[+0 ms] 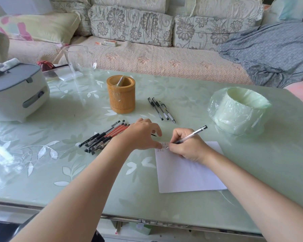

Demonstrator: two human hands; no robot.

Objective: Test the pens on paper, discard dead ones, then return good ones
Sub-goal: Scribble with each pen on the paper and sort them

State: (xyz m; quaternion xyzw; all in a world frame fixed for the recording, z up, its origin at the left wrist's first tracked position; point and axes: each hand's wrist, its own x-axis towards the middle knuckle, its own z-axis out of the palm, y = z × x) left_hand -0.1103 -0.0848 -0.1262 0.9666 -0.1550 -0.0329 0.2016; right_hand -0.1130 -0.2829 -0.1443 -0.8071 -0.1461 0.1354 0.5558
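Observation:
My right hand (pixel 187 144) grips a clear pen (pixel 193 134) and holds its tip on the top left corner of a white paper sheet (pixel 187 172), where small marks are written. My left hand (pixel 142 134) lies open with its fingertips pressing that same corner. A pile of several black and red pens (pixel 105 137) lies left of my left hand, partly under it. Three more pens (pixel 162 110) lie side by side beyond the paper. An empty-looking bamboo pen holder (pixel 121 94) stands further back.
A small bin lined with a green plastic bag (pixel 238 110) stands at the right of the glass table (pixel 59 163). A grey-lidded white box (pixel 16 95) sits at the left, a clear glass vase (pixel 80 58) behind it. A sofa runs along the far edge.

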